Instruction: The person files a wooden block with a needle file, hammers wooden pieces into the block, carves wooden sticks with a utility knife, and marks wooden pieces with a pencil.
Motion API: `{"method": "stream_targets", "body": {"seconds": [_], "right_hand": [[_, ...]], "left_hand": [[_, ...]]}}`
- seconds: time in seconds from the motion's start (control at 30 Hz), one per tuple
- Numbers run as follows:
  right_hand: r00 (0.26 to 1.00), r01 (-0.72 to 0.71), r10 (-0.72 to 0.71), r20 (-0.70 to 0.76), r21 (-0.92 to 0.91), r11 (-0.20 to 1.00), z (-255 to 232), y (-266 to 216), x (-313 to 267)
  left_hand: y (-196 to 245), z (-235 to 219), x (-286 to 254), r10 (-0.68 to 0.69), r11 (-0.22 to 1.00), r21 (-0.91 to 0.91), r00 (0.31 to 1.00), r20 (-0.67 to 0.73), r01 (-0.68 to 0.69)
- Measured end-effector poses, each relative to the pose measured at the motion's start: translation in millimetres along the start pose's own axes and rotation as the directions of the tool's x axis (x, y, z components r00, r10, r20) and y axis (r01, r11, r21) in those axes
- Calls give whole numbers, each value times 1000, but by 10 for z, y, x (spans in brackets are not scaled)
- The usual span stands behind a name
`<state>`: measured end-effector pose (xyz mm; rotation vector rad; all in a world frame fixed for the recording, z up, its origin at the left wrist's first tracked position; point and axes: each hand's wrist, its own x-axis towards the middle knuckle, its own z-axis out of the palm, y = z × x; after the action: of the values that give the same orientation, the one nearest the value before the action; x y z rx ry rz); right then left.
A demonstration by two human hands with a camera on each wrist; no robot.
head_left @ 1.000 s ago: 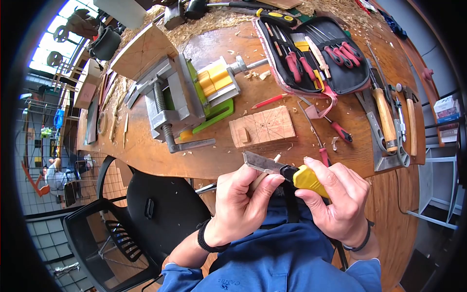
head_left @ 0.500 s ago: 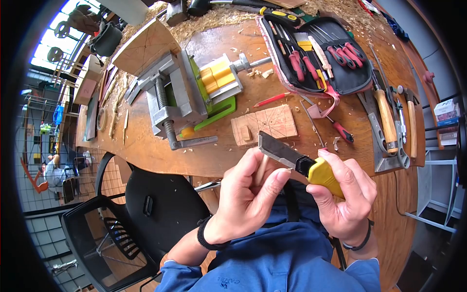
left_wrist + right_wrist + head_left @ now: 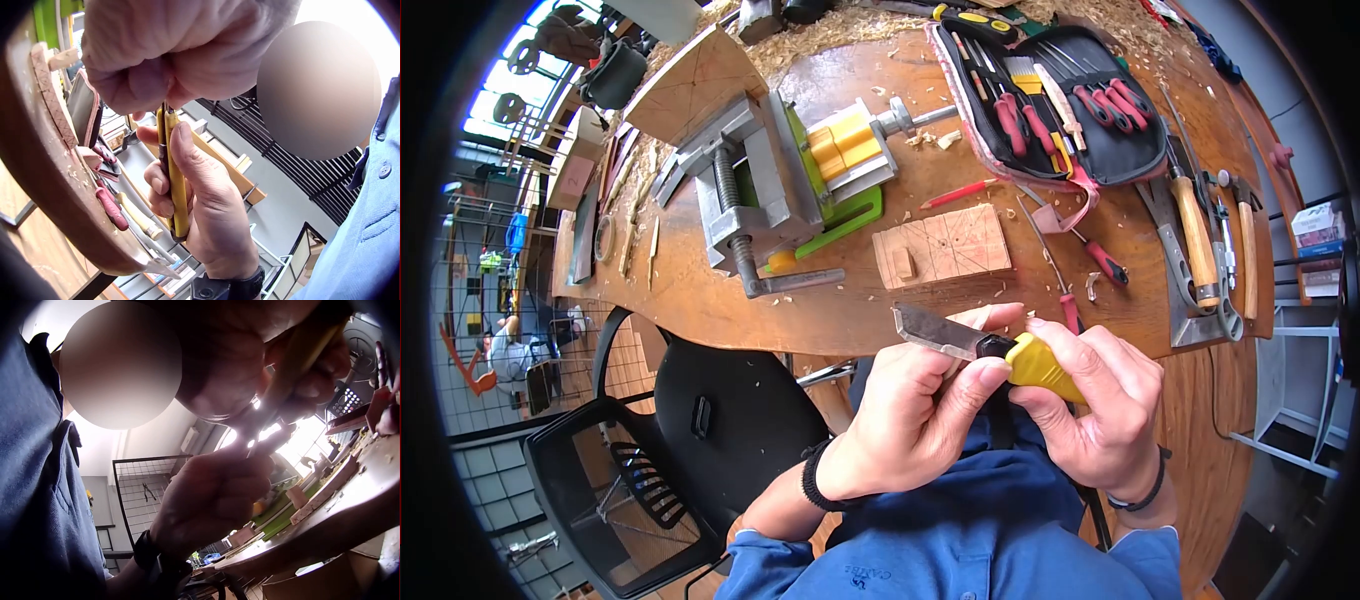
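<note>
My right hand (image 3: pixel 1100 400) grips a yellow utility knife (image 3: pixel 1040 368), its thumb along the handle. The long blade (image 3: pixel 935 332) points left, lying across the fingers of my left hand (image 3: pixel 915 410). Between thumb and fingers, the left hand pinches a slim wooden stick (image 3: pixel 951 369), mostly hidden by the fingers and blade. The left thumb is right beside the black collar of the knife. In the left wrist view, the right hand wraps round the yellow handle (image 3: pixel 179 194). Both hands are held up in front of the table's near edge.
On the table (image 3: pixel 850 320) lie a marked wooden block (image 3: pixel 960 245) with a small peg on it, a red pencil (image 3: pixel 958 193) and a red-handled tool (image 3: pixel 1070 310). A vise (image 3: pixel 775 200) stands left, an open tool case (image 3: pixel 1135 165) behind, a chisel (image 3: pixel 1195 240) right. A chair (image 3: pixel 730 420) stands left.
The knife swung up and right off the stick, then came back down left over the left hand. The left fingers now extend behind the blade, covering more of the stick.
</note>
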<state>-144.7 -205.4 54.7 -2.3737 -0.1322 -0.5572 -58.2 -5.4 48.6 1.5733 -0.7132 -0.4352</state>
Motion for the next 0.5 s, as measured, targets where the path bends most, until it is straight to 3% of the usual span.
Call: {"method": "stream_targets", "body": {"seconds": [0.1, 0.4, 0.5], "right_hand": [[1000, 7, -7, -4, -28, 1000, 1, -9, -4], [997, 63, -68, -25, -164, 984, 11, -9, -4], [994, 45, -55, -97, -107, 993, 55, -23, -2]], "left_hand": [[5, -1, 22, 32, 996, 86, 999, -11, -31], [-43, 78, -11, -83, 989, 111, 988, -130, 98], [-38, 115, -2, 27, 997, 81, 974, -225, -9]]}}
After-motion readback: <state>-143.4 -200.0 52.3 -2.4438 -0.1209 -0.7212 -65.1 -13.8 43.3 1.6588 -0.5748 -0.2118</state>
